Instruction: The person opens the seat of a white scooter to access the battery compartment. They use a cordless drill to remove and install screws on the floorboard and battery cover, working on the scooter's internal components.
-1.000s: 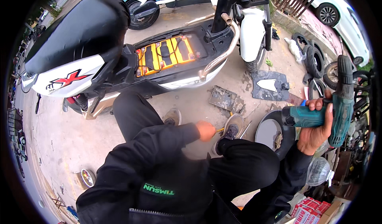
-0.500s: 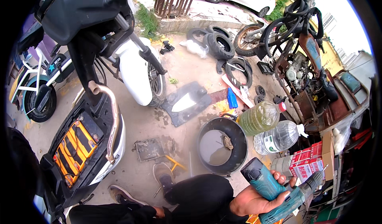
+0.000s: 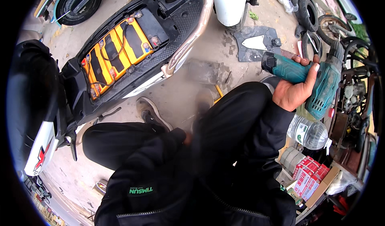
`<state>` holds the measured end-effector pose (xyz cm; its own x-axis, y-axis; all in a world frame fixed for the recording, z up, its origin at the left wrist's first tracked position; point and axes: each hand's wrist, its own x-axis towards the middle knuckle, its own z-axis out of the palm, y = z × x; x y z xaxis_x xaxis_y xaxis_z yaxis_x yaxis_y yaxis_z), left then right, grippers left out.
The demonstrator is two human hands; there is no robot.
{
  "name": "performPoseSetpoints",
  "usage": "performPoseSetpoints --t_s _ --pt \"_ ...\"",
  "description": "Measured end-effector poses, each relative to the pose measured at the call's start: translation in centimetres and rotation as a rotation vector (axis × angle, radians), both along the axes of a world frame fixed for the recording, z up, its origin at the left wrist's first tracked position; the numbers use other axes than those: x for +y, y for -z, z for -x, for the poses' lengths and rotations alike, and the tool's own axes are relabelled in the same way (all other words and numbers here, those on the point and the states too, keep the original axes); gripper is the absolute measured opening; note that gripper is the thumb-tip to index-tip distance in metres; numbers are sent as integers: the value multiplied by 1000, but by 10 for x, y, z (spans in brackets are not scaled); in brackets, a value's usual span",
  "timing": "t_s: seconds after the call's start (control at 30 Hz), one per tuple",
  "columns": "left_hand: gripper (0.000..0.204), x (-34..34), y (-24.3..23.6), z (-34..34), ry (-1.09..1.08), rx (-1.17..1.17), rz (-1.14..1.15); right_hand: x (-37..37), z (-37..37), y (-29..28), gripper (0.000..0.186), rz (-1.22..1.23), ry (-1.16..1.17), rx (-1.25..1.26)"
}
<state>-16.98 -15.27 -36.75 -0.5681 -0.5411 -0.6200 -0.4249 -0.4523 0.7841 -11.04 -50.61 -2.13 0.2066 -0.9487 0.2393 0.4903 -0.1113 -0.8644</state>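
My right hand (image 3: 292,94) is closed around the handle of a teal and black cordless drill (image 3: 324,90), raised above my right knee. The drill's battery end points left and its dark chuck points away from me. Only a small patch of my left hand (image 3: 187,138) shows beyond the cuff, low between my knees; its fingers are hidden. At my left stands a scooter with its footboard compartment (image 3: 185,20) uncovered. Inside it sit orange and black batteries (image 3: 114,51) joined by dark wires, beside a plain black battery (image 3: 150,30).
A clear plastic bottle (image 3: 308,133) and red and white boxes (image 3: 309,177) stand at my right. Ahead on the ground lie a dark panel (image 3: 250,52), a flat tray (image 3: 203,70) and a yellow-handled tool (image 3: 218,92). Tyres (image 3: 307,14) are piled farther off at the right.
The view has swung down and left, so the batteries sit nearer the middle. My right hand, still holding the drill, now appears higher in the picture. The black bucket has dropped from sight.
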Motion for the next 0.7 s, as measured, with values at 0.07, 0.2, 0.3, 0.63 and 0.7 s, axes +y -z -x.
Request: performPoseSetpoints --t_s 0.07,0.2,0.3,0.63,0.7 --pt "33 0 5 4 -32 -15 3 11 7 -1 39 4 -54 -66" --pt "33 0 5 5 -60 -46 -13 34 48 -15 33 -44 -118 -227" --pt "33 2 -1 1 -75 -59 -21 57 72 -24 33 -41 -47 -278" --pt "19 -69 -42 -68 -978 -818 196 88 96 -68 37 10 -291 -443" --pt "18 -87 -42 -92 -1116 -908 340 78 87 -65 39 -10 -344 -425"
